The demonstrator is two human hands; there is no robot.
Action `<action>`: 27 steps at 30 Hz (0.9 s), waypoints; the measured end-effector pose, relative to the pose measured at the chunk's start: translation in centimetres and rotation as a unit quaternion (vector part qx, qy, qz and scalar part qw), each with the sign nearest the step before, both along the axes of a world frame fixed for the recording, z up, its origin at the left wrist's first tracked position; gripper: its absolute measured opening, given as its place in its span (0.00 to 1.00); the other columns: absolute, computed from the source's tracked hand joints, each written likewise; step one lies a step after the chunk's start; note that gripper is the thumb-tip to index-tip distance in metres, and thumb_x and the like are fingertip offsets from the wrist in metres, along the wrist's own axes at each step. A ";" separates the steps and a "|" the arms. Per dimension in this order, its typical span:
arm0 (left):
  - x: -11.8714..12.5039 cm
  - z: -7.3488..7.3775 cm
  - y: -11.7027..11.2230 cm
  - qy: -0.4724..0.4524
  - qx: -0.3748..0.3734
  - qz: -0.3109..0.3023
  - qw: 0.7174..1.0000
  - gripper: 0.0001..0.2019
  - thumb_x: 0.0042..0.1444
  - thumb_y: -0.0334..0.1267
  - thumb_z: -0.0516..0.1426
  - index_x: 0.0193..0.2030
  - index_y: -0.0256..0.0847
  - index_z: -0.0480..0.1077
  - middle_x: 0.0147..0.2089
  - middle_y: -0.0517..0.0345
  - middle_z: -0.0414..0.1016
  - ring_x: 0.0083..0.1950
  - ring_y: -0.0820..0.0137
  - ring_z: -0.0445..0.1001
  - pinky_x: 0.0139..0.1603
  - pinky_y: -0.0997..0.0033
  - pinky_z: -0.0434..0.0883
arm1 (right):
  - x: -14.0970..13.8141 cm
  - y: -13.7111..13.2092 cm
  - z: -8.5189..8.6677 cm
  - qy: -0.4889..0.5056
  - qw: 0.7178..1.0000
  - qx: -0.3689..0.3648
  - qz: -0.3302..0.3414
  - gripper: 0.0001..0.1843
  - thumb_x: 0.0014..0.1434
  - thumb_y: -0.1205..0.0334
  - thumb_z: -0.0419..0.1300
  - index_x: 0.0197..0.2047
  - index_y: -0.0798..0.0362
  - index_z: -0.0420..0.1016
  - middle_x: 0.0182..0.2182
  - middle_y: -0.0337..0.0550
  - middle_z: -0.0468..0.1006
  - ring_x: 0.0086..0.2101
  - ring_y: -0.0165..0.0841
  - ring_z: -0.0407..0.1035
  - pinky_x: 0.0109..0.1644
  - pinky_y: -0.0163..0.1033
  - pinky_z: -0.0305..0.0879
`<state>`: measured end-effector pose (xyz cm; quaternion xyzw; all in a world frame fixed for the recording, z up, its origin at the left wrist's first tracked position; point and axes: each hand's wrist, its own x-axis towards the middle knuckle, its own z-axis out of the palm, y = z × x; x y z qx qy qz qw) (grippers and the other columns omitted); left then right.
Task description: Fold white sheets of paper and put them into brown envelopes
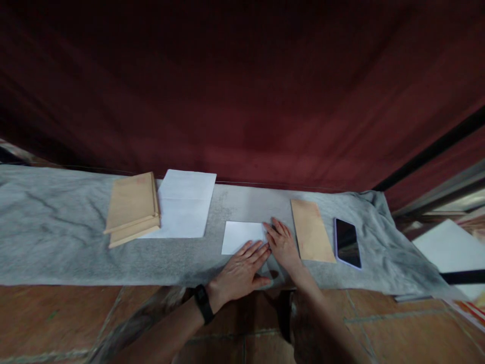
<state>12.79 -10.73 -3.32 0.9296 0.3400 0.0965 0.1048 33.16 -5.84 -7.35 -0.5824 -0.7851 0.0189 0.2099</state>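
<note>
View from above of a person's two bare hands on a grey cloth (56, 237) that runs across the middle of the frame. A dark red curtain (242, 91) fills the top, and brown floor tiles (56, 318) fill the bottom.

Just below centre lies a small folded white paper (240, 235). Its longer side appears to run left to right across the frame. The left hand (240, 273), with a black wristband (203, 303), comes in from the lower left. It lies flat with straight fingers, the tips on the paper's lower right corner. The right hand (282, 243) lies flat just right of the paper, its fingertips at the right edge. Neither hand grasps anything: both are spread, palms down. Most of the paper lies up and to the left of both hands, and the two seem about equally near it.

Right of the hands is a brown envelope (311, 230), its long axis running toward the curtain, and beside it a dark phone (346, 242). In the centre left, a stack of brown envelopes (132, 208) overlaps the left edge of a large white sheet (185, 202).
</note>
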 end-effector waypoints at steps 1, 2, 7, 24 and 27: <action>0.0 0.0 -0.2 -0.001 -0.006 -0.001 1.000 0.33 0.69 0.60 0.44 0.74 0.43 0.53 0.75 0.53 0.57 0.77 0.65 0.50 0.76 0.58 0.46 | 0.0 0.1 0.0 0.001 1.000 0.002 -0.001 0.22 0.71 0.60 0.48 0.65 0.47 0.70 0.68 0.50 0.64 0.65 0.42 0.60 0.65 0.53 0.60; 0.1 -0.1 -0.3 -0.002 -0.011 -0.001 1.000 0.34 0.69 0.60 0.43 0.74 0.42 0.52 0.75 0.53 0.57 0.77 0.65 0.50 0.76 0.58 0.46 | -0.1 0.2 0.0 0.001 1.000 0.003 -0.002 0.22 0.71 0.60 0.49 0.65 0.47 0.70 0.68 0.51 0.64 0.64 0.42 0.60 0.65 0.52 0.60; 0.1 -0.4 -0.8 -0.005 -0.022 -0.008 1.000 0.35 0.69 0.60 0.43 0.74 0.41 0.50 0.76 0.51 0.52 0.77 0.66 0.50 0.76 0.60 0.45 | -0.3 0.7 0.0 0.003 1.000 0.010 -0.020 0.22 0.70 0.59 0.50 0.64 0.49 0.71 0.66 0.52 0.66 0.64 0.43 0.61 0.65 0.53 0.60; 0.5 1.7 -0.3 -0.048 -0.040 0.003 0.998 0.24 0.70 0.51 0.49 0.65 0.40 0.67 0.65 0.49 0.72 0.67 0.64 0.69 0.68 0.61 0.64 | -1.6 1.8 -0.5 0.021 0.991 0.009 -0.132 0.26 0.70 0.57 0.51 0.66 0.58 0.66 0.66 0.59 0.66 0.63 0.47 0.62 0.64 0.52 0.60; 0.6 1.8 -0.6 -0.049 -0.042 -0.002 0.998 0.23 0.69 0.50 0.51 0.64 0.38 0.68 0.66 0.47 0.71 0.67 0.62 0.69 0.68 0.60 0.65 | -1.9 2.0 -0.4 0.015 0.987 0.010 -0.158 0.26 0.69 0.57 0.52 0.66 0.58 0.66 0.66 0.58 0.66 0.62 0.47 0.62 0.64 0.51 0.59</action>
